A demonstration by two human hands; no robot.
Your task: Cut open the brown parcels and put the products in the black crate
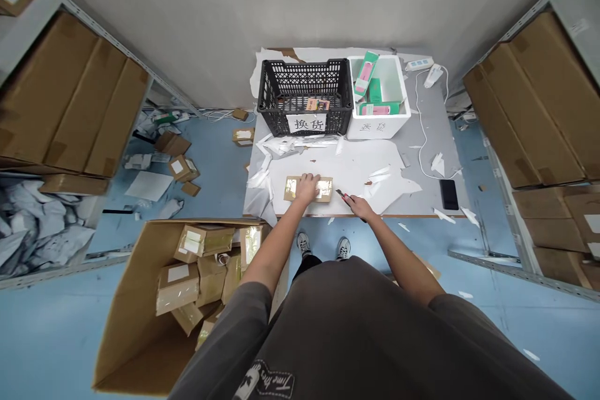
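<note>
Tabletop (415,156), grey, partly covered with white paper (328,159). Open carton (126,319), large, near the tabletop's front left corner; holds small packages (178,287). Black crate (276,123), slatted, toward the back, white label on its front. White bin (377,130), just right of the crate; green-and-pink packs (379,110) inside. Taped cardboard box (324,190), lying flat near the tabletop's front edge. Left hand (307,187), fingers spread across the box's top. Right hand (359,206), curled around a cutter's handle, right of the box. Cutter (344,196), red and black, tip toward the box.
</note>
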